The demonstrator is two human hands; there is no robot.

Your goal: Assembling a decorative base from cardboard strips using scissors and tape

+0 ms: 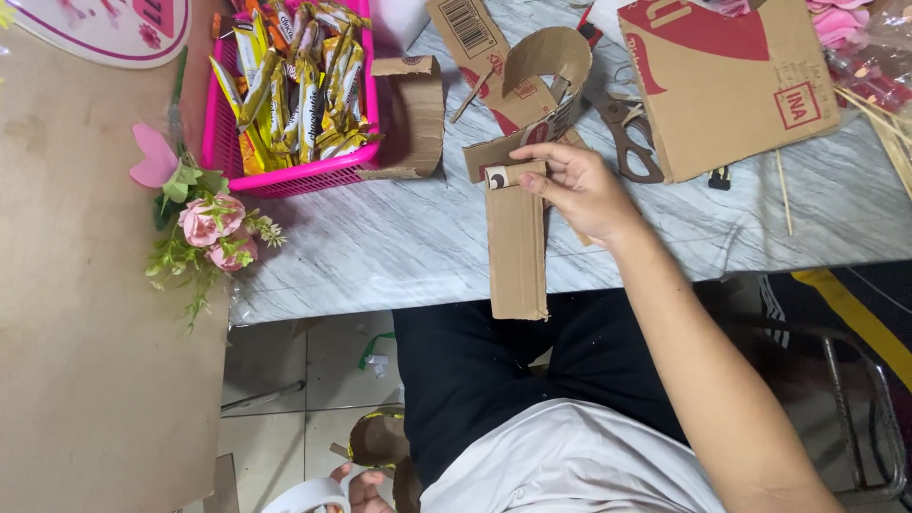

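Note:
My right hand [573, 186] grips the top end of a long brown cardboard strip [518, 252], thumb and fingers pinched on its folded upper edge. The strip lies flat on the grey marble table [380, 247], and its lower end hangs over the near edge above my lap. More cardboard pieces sit just beyond the hand, one of them bent into an arch [551, 55]. Low down, below the table edge, my left hand [361, 489] holds a roll of white tape [306, 496]; only part of this hand shows.
A pink basket [285, 179] of yellow snack bars [294, 85] stands at the back left, with a curved cardboard piece [415, 114] beside it. Scissors [627, 133] lie next to a cardboard box [731, 90]. Artificial pink roses [214, 228] rest on a brown board [95, 361].

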